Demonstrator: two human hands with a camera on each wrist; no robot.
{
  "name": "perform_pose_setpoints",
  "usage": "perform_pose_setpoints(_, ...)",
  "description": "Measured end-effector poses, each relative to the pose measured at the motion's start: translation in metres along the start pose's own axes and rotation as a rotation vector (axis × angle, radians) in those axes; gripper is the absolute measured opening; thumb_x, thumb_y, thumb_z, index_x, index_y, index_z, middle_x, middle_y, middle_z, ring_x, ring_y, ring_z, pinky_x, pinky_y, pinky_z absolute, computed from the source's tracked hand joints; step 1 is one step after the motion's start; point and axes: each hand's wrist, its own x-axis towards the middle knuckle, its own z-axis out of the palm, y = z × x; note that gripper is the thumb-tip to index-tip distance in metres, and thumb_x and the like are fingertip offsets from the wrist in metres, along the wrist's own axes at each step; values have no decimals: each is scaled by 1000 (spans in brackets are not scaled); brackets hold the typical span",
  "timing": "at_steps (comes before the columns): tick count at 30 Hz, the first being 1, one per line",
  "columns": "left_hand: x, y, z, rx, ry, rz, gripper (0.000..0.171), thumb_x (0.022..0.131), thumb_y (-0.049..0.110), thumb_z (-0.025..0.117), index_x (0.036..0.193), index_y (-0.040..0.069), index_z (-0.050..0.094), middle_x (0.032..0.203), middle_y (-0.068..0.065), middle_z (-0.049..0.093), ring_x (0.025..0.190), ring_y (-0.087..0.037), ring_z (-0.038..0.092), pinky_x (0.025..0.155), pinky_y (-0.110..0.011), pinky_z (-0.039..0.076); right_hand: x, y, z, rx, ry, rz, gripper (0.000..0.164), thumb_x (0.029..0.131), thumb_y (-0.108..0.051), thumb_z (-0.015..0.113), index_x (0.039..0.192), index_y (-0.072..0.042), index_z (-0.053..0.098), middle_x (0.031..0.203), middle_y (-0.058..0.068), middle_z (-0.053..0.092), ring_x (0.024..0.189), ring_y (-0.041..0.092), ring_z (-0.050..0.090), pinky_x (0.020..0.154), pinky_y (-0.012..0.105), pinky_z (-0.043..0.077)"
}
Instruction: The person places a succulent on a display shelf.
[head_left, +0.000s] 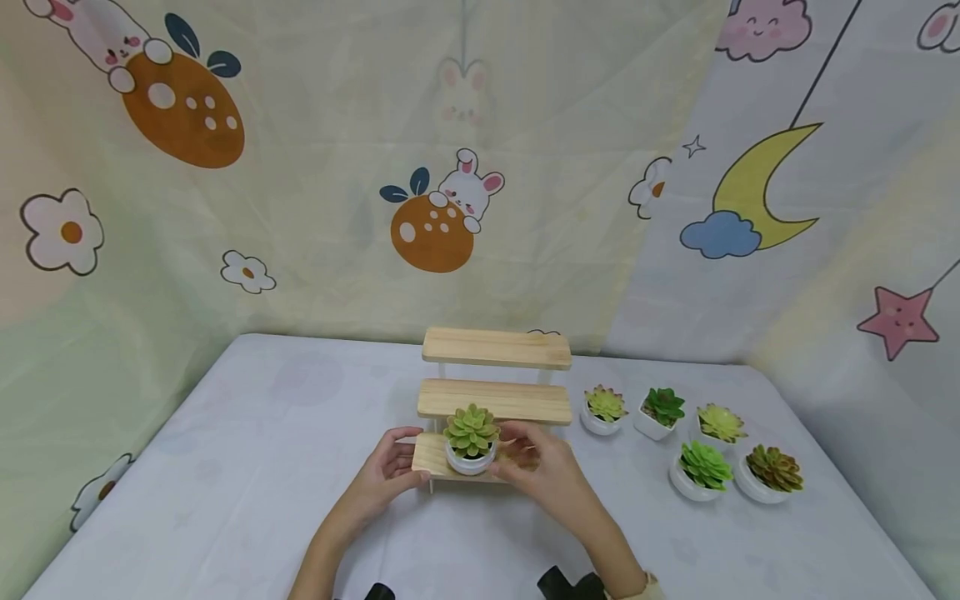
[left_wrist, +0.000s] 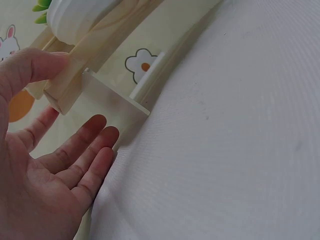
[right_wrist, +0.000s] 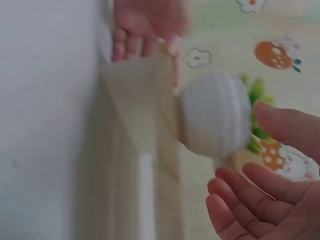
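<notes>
A three-step wooden display stand (head_left: 495, 402) stands on the table, with a potted succulent (head_left: 471, 432) in a white pot on its lowest step. My left hand (head_left: 392, 460) pinches the left end of that step; in the left wrist view the thumb (left_wrist: 47, 66) lies on the board's edge and the other fingers spread below it. My right hand (head_left: 542, 457) is at the pot's right side. In the right wrist view its thumb overlaps the green leaves, while the slightly bent fingers (right_wrist: 250, 195) lie apart from the white pot (right_wrist: 215, 115).
Several more succulents in white pots, among them a dark green one (head_left: 664, 407) and a brownish one (head_left: 774, 468), stand right of the stand. A white cloth covers the table (head_left: 225, 467). Behind it hangs a printed curtain (head_left: 330, 167). Black objects (head_left: 572, 585) show at the bottom edge.
</notes>
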Motion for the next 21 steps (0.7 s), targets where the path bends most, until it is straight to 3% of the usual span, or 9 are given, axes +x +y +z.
perform_pose_setpoints(4, 0, 0, 0, 1, -5, 3, 63, 81, 15, 71, 134, 12, 38, 124, -19, 52, 108, -24, 55, 85, -25, 48, -3, 0, -23, 18, 45, 23, 43, 78, -19, 75, 117, -9, 60, 106, 5, 65, 96, 19, 58, 82, 27, 50)
perform_pose_setpoints(12, 1, -1, 1, 8, 0, 5, 62, 81, 13, 70, 134, 12, 38, 123, -19, 52, 107, -24, 55, 84, -25, 48, -7, 9, -61, -82, 151, -31, 43, 83, -25, 71, 120, -9, 57, 109, 4, 65, 99, 20, 58, 84, 25, 48)
perform_pose_setpoints(21, 0, 0, -1, 11, -3, 7, 62, 81, 14, 70, 134, 11, 37, 124, -19, 52, 108, -24, 55, 85, -25, 48, -4, 23, -83, -150, 285, 48, 52, 85, -31, 68, 127, -5, 50, 128, 12, 54, 110, 24, 50, 94, 43, 42)
